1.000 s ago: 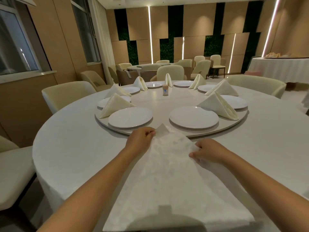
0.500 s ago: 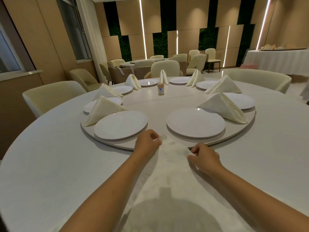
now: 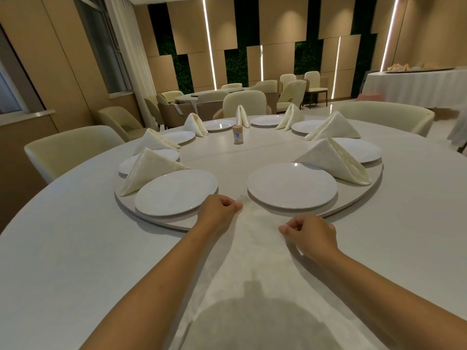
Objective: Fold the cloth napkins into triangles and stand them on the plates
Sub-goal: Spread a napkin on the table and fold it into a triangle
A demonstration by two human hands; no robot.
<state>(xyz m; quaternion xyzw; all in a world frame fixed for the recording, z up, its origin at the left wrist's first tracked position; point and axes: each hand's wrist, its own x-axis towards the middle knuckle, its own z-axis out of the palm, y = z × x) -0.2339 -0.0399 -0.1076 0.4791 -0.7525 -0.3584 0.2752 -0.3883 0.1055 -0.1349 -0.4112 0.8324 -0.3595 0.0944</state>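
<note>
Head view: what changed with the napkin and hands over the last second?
Both hands, left hand and right hand, kept pinching the napkin and drew its edges inward, narrowing its far end. Plates and the standing folded napkins stayed put.

8 plates (image 3: 175, 192), 7 folded napkins (image 3: 149, 170), 1 flat napkin (image 3: 255, 261), 1 shaker (image 3: 238, 134).

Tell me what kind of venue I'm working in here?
Most likely a restaurant or banquet hall dining room. The big round table carries a turntable ringed with white plates and folded napkins, padded chairs surround it, and a second set table stands behind.
</note>
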